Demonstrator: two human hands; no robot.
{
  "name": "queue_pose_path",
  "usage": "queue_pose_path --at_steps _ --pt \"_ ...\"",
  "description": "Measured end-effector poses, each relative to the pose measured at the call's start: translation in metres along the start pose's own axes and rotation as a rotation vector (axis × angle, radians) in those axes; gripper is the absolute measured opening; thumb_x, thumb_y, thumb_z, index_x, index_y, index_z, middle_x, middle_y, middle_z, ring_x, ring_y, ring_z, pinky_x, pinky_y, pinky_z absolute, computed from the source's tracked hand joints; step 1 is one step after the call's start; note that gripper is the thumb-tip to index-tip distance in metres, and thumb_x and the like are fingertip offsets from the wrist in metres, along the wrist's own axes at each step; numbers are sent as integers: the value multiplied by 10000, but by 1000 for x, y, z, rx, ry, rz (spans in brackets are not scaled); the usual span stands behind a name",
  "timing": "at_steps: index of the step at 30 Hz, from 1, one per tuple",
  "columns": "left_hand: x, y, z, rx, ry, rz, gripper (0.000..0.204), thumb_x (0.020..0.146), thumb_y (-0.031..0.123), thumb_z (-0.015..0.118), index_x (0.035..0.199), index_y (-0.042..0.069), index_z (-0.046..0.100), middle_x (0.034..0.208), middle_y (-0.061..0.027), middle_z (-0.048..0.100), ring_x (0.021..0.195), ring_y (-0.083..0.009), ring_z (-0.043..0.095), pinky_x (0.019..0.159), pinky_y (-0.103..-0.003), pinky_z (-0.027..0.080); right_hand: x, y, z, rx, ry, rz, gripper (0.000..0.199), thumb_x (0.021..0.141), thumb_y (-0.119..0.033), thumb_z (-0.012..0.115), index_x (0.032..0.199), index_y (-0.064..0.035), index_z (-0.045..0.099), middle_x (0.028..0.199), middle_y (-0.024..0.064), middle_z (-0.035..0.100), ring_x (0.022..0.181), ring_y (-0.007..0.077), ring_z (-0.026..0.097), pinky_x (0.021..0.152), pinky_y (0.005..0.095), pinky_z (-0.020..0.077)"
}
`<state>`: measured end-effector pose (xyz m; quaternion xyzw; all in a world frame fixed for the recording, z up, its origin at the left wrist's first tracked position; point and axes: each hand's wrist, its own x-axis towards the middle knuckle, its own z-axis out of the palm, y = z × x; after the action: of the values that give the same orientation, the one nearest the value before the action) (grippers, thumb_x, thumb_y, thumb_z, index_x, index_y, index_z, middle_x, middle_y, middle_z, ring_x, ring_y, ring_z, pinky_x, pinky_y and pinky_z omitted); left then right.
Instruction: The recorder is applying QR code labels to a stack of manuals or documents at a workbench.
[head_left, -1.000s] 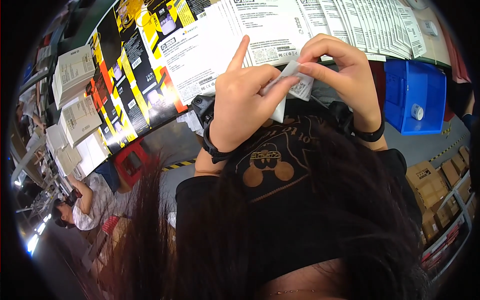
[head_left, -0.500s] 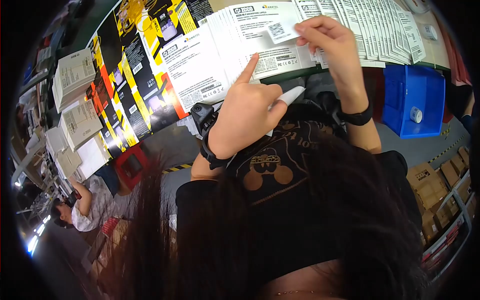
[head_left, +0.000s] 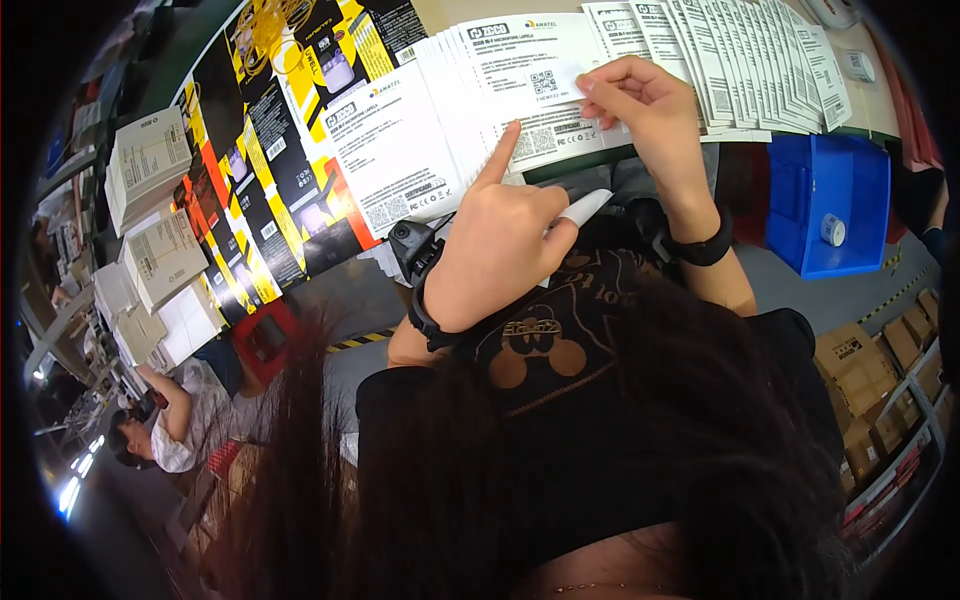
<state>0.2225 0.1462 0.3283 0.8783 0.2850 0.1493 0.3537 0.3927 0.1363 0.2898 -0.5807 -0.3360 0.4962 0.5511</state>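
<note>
My right hand (head_left: 640, 105) pinches a small white sticker (head_left: 553, 82) and presses it onto a flat white printed carton sheet (head_left: 520, 95) on the table. My left hand (head_left: 495, 245) hovers just below that sheet, index finger pointing up at its lower edge, the other fingers curled around a white strip of backing paper (head_left: 583, 208). Both wrists wear black bands. More white sheets (head_left: 750, 60) lie fanned out to the right, and another white sheet (head_left: 395, 150) overlaps on the left.
Black and yellow flat cartons (head_left: 265, 190) are spread at the left of the table. White boxes (head_left: 150, 160) are stacked further left. A blue bin (head_left: 830, 200) holding a tape roll stands at the right. Brown cardboard boxes (head_left: 880, 350) fill shelves lower right. Another person (head_left: 165, 435) works lower left.
My right hand moved up from near my left hand to the white sheet, carrying the sticker. My left hand stayed lower, holding the backing strip, finger raised.
</note>
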Motion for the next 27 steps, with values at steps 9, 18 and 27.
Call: queue_pose_path --at_steps 9,18,27 --pt "0 0 2 -4 10 8 154 671 42 540 520 17 516 420 -97 469 398 -254 480 1031 -420 245 0 7 0 -29 1 -32 112 770 -88 629 815 9 595 696 45 607 624 78 567 535 180 408" --pt "14 1 -14 108 -131 -2 116 674 60 555 568 19 530 524 -103 525 499 -250 524 1010 -421 276 17 -11 14 -771 103 -110 264 741 -198 678 704 -44 466 581 43 537 534 93 514 487 224 397" --pt "-21 67 -104 361 414 532 128 612 53 599 735 77 574 1062 -66 561 929 -213 531 761 -363 462 -45 -94 -19 -301 -299 -408 133 750 -60 606 833 -26 508 649 71 511 568 105 499 474 227 384"
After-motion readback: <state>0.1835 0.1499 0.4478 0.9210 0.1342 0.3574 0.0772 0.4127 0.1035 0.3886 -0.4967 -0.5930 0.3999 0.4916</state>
